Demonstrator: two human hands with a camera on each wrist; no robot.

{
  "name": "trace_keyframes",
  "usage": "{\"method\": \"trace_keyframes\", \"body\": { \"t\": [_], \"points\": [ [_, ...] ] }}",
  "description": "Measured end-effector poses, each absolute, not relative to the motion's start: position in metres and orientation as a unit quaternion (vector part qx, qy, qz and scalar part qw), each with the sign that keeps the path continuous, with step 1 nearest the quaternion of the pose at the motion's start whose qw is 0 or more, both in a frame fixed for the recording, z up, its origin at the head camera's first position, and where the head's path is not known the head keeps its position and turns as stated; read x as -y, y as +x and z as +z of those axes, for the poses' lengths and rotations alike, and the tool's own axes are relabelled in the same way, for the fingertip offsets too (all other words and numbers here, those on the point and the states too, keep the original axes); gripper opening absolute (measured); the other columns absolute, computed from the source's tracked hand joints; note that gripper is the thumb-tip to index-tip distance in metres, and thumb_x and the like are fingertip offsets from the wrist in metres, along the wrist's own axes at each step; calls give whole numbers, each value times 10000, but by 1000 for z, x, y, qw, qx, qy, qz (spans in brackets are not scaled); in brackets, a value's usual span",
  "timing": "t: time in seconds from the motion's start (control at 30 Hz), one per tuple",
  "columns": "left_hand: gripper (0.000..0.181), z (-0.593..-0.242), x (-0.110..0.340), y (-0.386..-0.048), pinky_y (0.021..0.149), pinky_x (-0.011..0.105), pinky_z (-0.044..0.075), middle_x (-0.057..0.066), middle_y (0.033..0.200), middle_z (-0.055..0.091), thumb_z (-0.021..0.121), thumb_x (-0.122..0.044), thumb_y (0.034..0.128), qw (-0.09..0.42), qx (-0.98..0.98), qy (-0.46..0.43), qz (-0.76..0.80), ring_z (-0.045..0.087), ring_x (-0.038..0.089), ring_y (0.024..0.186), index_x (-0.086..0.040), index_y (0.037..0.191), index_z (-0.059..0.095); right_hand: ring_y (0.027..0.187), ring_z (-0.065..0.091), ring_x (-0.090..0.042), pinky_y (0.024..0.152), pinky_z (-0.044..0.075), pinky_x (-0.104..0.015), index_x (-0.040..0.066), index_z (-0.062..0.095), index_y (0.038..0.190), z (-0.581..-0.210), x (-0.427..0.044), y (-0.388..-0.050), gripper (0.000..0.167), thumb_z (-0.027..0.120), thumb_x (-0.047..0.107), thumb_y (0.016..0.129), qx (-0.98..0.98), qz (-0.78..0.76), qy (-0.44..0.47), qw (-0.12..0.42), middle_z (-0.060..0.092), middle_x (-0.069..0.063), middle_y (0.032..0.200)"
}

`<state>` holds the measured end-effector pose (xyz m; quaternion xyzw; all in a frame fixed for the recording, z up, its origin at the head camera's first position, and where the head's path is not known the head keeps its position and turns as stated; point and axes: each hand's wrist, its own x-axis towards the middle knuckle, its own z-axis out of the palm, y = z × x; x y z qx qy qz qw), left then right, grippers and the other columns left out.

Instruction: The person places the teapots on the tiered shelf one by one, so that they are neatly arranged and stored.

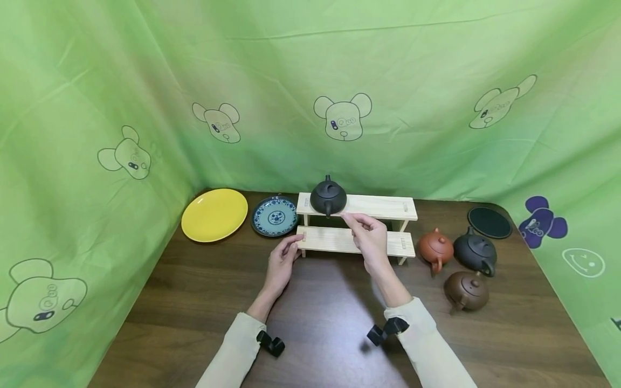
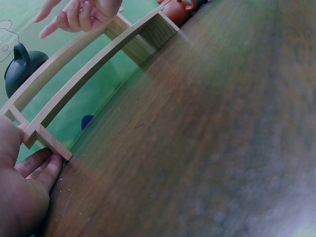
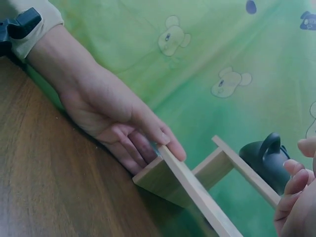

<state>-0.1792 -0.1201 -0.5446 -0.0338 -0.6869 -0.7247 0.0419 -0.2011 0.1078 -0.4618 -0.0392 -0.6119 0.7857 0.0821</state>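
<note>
A black teapot [image 1: 328,196] sits upright on the upper tier, at the left end of a two-tier wooden display stand [image 1: 335,237]. My left hand [image 1: 283,264] holds the left end of the lower tier. In the right wrist view, this left hand [image 3: 118,118] has a finger over the board's top edge and others by the leg. Over the lower tier, my right hand [image 1: 370,240] is just right of the teapot, fingers loosely bent with nothing seen in them. From the left wrist, the right hand [image 2: 86,15] appears apart from the teapot [image 2: 23,69].
Right of the stand are a reddish teapot [image 1: 436,248], another black teapot [image 1: 475,251], a brown teapot [image 1: 466,291] and a dark oval plate [image 1: 490,222]. To the left lie a blue patterned plate [image 1: 275,216] and a yellow plate [image 1: 215,215]. Green curtains [image 1: 271,70] enclose the table.
</note>
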Motion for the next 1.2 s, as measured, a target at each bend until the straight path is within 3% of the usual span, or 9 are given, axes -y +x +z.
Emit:
{"method": "trace_keyframes", "body": {
  "t": [0.3, 0.67, 0.93, 1.2],
  "points": [
    [305, -545, 120, -179, 1144, 416, 577, 253, 1491, 657, 531, -14, 1161, 42, 688, -33, -724, 645, 244, 1335, 74, 1416, 675, 519, 365, 8, 460, 232, -131, 161, 845, 908, -457, -117, -188, 152, 807, 57, 1012, 618, 780, -41, 88, 547, 109, 625],
    [300, -544, 119, -177, 1110, 343, 594, 262, 1477, 664, 538, -18, 1159, 50, 690, -36, -721, 662, 123, 1264, 86, 1406, 673, 520, 376, 14, 448, 244, -125, 69, 841, 966, -450, -137, -168, 60, 807, 55, 1013, 627, 769, -35, 121, 565, 108, 634],
    [302, -544, 119, -179, 1123, 350, 586, 259, 1483, 659, 539, -13, 1158, 44, 687, -31, -725, 656, 175, 1297, 85, 1411, 671, 498, 360, 6, 441, 236, -139, -51, 814, 990, -447, -155, -150, 112, 811, 58, 1014, 638, 755, -37, 148, 510, 76, 589],
    [302, -543, 118, -178, 1109, 319, 589, 268, 1475, 660, 537, -14, 1158, 46, 688, -31, -723, 653, 200, 1307, 92, 1409, 668, 495, 371, 14, 429, 218, -151, -53, 820, 1008, -455, -177, -135, 101, 802, 46, 1019, 651, 742, -51, 153, 546, 72, 617]
  ]
}}
